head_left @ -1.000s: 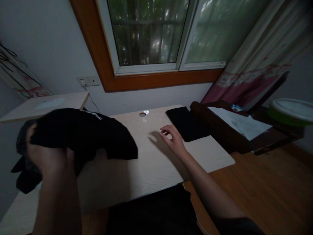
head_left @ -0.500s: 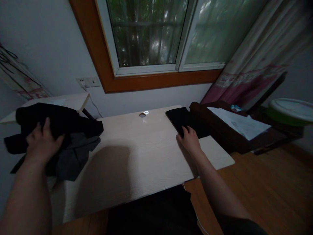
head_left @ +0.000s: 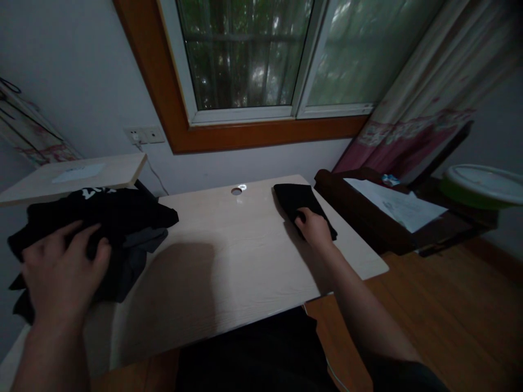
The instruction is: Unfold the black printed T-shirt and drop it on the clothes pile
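On the left end of the table, dark clothes [head_left: 134,215] lie in a loose pile, black on top with some grey cloth [head_left: 134,261] beneath. A white print shows on the upper black piece. My left hand [head_left: 63,267] is over the front of this pile, its fingers apart and slightly bent. Towards the right end lies a flat, folded black garment [head_left: 296,197]. My right hand [head_left: 315,226] grips its near part, thumb and fingers closed on the cloth; the fingertips are partly hidden.
The pale table [head_left: 241,267] has a round cable hole near its back edge. A raised shelf [head_left: 110,166] with a paper stands at the left. Beyond the right end are a dark wooden piece of furniture [head_left: 368,218] with paper sheets, and a green tub [head_left: 469,190].
The black garment under my right hand has become narrower, its right part folded in. My left hand has come nearer with the pile's top cloth, uncovering the white print and the shelf's paper.
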Tool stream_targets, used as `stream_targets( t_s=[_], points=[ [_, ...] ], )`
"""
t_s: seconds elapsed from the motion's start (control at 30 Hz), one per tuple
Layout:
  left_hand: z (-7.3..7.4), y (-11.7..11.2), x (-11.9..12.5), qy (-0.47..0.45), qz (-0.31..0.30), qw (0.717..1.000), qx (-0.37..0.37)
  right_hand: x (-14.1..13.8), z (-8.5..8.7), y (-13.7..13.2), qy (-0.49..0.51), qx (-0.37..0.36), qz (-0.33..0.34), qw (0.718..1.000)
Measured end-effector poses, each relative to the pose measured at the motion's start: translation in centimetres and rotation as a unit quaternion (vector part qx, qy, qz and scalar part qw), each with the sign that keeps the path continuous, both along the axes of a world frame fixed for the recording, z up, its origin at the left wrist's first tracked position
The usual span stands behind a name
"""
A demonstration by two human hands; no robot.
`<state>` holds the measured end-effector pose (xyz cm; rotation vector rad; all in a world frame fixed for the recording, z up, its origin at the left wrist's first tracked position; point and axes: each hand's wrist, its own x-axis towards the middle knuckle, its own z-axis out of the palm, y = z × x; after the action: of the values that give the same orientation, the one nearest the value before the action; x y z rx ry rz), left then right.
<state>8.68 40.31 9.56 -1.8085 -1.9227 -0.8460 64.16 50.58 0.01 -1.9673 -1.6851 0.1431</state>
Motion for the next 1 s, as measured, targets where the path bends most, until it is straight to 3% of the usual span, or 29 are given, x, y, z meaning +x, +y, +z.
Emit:
stream_targets(
  t_s=[0.1,0.2,0.3,0.4,0.5,0.6,0.67,0.73,0.8,0.9,1.0],
  points=[
    [-1.0,-0.1,2.0,0.038,-0.066,0.997,0.031,-2.8,1.0,-0.6,0.167,0.054,0.088,0.981],
    [-2.3,0.7,2.8,0.070,-0.112,0.991,-0.002,-5.5,2.9,-0.9,0.395,0.082,0.170,0.899],
    [-3.2,1.5,2.9,0.060,-0.112,0.992,-0.022,-7.3,4.6,-1.1,0.549,0.068,0.158,0.818],
    [-4.1,1.7,3.4,0.038,-0.123,0.990,-0.052,-8.4,4.1,-1.3,0.588,0.020,0.156,0.793],
    [-5.8,1.6,4.7,-0.003,-0.176,0.977,-0.121,-9.3,1.3,-2.1,0.535,-0.043,0.192,0.822],
    [-8.0,1.3,6.5,0.005,-0.258,0.947,-0.194,-9.8,-1.5,-3.6,0.394,-0.037,0.252,0.883],
    [-9.4,1.2,7.7,0.021,-0.288,0.931,-0.223,-9.9,-2.1,-4.7,0.285,0.000,0.286,0.915],
    [-10.5,1.2,8.6,0.022,-0.300,0.924,-0.237,-9.8,-1.5,-5.7,0.199,0.040,0.322,0.925],
    [-11.2,1.4,9.3,0.013,-0.310,0.920,-0.239,-9.8,-0.1,-6.5,0.135,0.054,0.390,0.909],
    [-11.8,1.8,9.8,-0.003,-0.313,0.921,-0.233,-10.5,1.6,-7.7,0.055,0.024,0.520,0.852],
    [-12.1,2.1,9.9,-0.013,-0.302,0.925,-0.230,-11.9,1.6,-8.6,-0.011,-0.001,0.576,0.817]
  ],
)
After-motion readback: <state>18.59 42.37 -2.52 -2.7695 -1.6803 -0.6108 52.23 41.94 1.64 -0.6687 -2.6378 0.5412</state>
